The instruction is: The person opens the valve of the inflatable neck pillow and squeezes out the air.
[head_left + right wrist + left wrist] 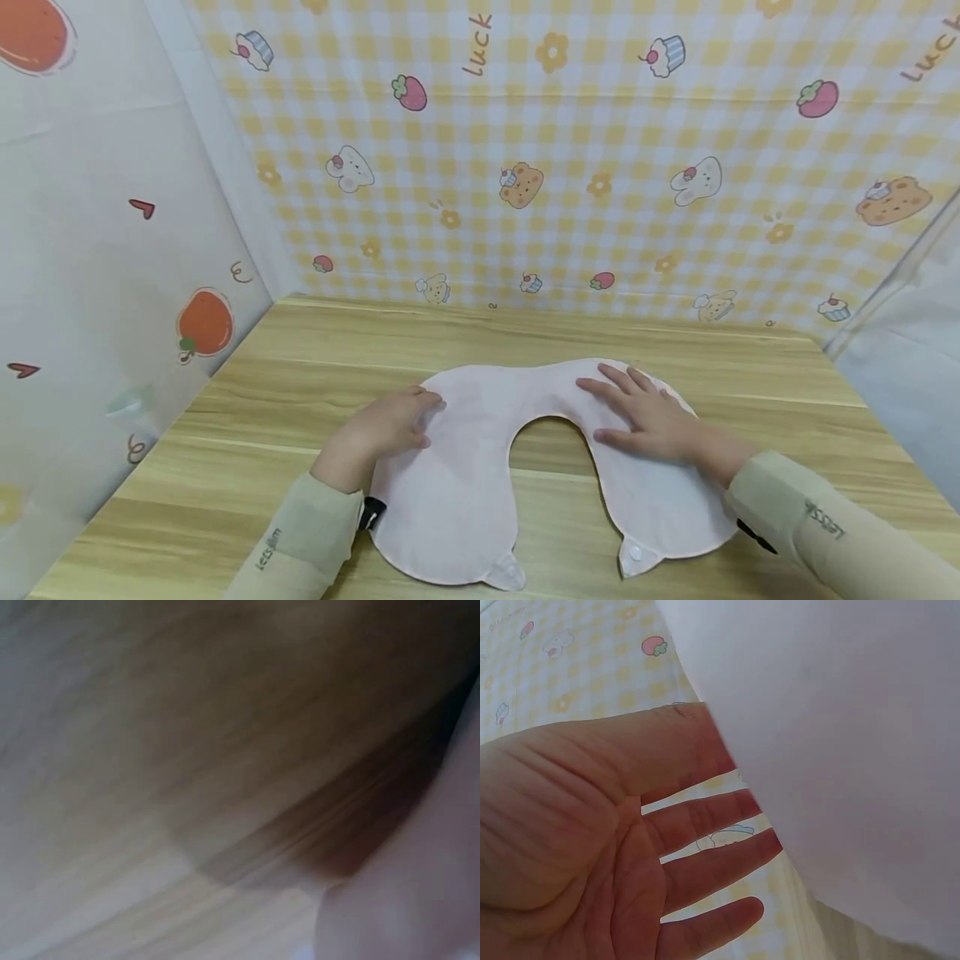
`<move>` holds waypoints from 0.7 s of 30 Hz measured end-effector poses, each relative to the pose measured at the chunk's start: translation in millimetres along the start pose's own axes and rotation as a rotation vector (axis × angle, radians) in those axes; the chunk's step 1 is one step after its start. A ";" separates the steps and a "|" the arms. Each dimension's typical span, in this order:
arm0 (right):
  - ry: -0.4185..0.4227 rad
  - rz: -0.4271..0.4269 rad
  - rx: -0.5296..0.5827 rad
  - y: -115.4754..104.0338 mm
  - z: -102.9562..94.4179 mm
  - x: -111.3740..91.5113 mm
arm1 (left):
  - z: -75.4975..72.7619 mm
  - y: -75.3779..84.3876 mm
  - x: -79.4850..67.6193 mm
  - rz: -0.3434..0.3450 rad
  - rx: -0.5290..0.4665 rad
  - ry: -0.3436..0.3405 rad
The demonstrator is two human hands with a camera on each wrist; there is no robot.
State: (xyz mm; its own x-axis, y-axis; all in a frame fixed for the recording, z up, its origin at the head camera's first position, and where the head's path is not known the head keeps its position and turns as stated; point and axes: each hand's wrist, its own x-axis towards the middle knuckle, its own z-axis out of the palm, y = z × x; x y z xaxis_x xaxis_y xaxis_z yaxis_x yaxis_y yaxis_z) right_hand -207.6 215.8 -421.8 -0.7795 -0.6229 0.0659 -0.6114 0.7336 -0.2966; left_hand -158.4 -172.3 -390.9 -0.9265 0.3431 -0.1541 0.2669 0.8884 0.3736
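A pale pink U-shaped neck pillow (450, 500) lies flat on the wooden table, its open end towards me. Each of its two ends carries a small tab, and a round snap (636, 553) shows on the right one. My left hand (393, 421) rests at the pillow's upper left edge. In the left wrist view the fingers of that hand (615, 825) are fairly straight, and the pale fabric (832, 750) hides some fingertips. Spread flat, my right hand (652, 421) lies on the pillow's right arm. The right wrist view is blurred, with no fingers discernible.
The light wooden table (300, 358) runs back to a yellow checked cloth (480, 150) with cartoon prints. A white printed cloth (97, 250) hangs along the left side, and another pale cloth (915, 333) stands at the right.
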 end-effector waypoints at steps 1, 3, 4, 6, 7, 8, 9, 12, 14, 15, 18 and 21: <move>-0.002 -0.014 0.011 0.9 1.1 0.6 | 0.2 -0.1 -0.4 0.001 -0.006 0.000; 0.000 -0.044 0.026 2.1 3.1 1.7 | 0.1 -0.2 -1.4 0.007 -0.006 -0.001; 0.002 -0.058 0.031 2.6 3.9 2.3 | 0.0 -0.2 -1.9 0.012 -0.008 0.000; 0.007 -0.075 0.034 2.9 5.0 3.0 | -0.6 -0.2 -2.8 0.026 -0.008 0.003; 0.009 -0.080 0.035 2.9 5.4 3.2 | -0.8 -0.4 -3.0 0.033 -0.007 0.004; 0.012 -0.083 0.032 2.5 5.7 3.2 | -0.9 -0.8 -3.1 0.042 -0.002 0.007; 0.013 -0.084 0.024 2.2 5.8 3.2 | -1.3 -0.5 -3.4 0.048 -0.003 0.009; 0.012 -0.078 -0.002 1.4 5.9 3.2 | -1.5 -1.1 -3.2 0.058 0.003 0.011; 0.010 -0.070 -0.015 0.8 5.9 3.5 | -1.1 -1.6 -2.8 0.050 0.000 0.010; 0.008 -0.066 -0.019 0.7 5.9 3.9 | -0.9 -1.8 -2.6 0.045 -0.003 0.010; 0.005 -0.049 -0.020 -0.8 6.1 5.4 | -0.3 -2.9 -2.3 0.038 0.003 0.014; 0.004 -0.031 -0.010 -0.8 6.5 6.5 | -0.3 -2.9 -2.5 0.036 0.009 0.015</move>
State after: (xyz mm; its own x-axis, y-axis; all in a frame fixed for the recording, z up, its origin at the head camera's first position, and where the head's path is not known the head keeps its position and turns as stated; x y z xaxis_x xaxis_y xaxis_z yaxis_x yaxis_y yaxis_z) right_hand -211.3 209.4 -427.3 -0.7607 -0.6443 0.0789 -0.6365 0.7166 -0.2851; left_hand -156.9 -175.8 -391.3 -0.9201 0.3705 -0.1269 0.3025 0.8782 0.3706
